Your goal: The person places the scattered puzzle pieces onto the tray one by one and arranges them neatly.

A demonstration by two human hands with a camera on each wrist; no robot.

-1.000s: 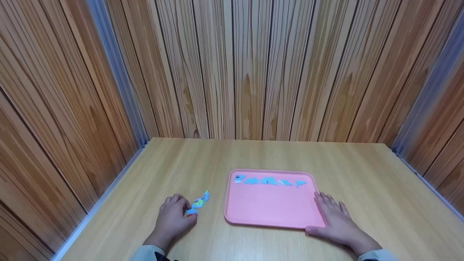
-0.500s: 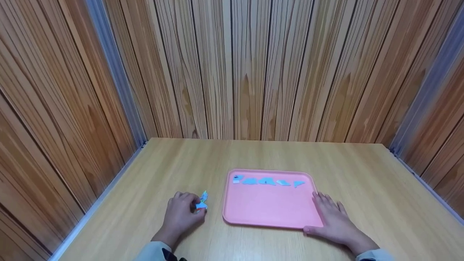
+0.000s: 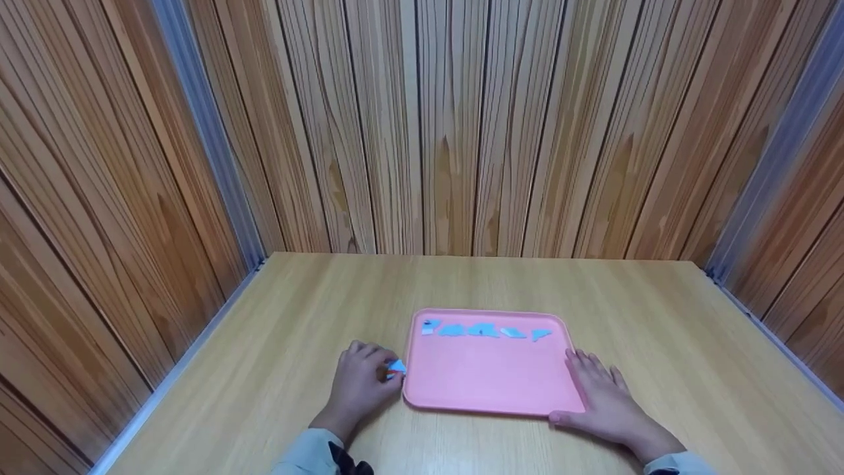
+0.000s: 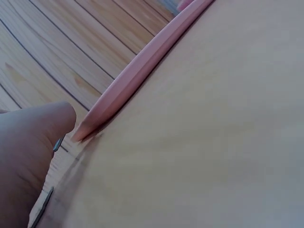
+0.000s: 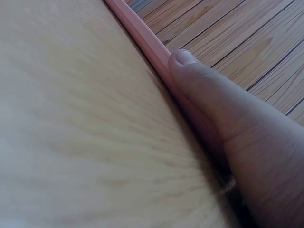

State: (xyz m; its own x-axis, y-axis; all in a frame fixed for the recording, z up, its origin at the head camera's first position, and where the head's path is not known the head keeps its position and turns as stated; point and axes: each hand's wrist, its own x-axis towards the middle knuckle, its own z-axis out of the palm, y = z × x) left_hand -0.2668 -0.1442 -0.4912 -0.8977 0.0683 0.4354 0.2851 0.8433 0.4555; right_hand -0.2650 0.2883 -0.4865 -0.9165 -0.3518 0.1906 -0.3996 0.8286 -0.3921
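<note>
My left hand (image 3: 366, 382) pinches a small flat blue puzzle piece (image 3: 397, 368) with some red on it, at the left edge of the pink tray (image 3: 488, 412). In the left wrist view the thumb (image 4: 52, 121) hides most of that piece, and a thin dark edge (image 4: 43, 206) shows lower down. Flat on the tray's right side rests my right hand (image 3: 606, 399), fingers spread along the rim and thumb at the front corner. Several irregular light-blue pieces (image 3: 483, 329) lie in a row along the tray's far side.
The tray lies on a light wooden table (image 3: 316, 290). Wood-panelled walls (image 3: 455, 132) stand behind the table and on both sides.
The left hand has moved right, carrying the blue piece to the tray's edge. A green-and-blue piece seen earlier beside that hand is out of sight now. The right hand has stayed put.
</note>
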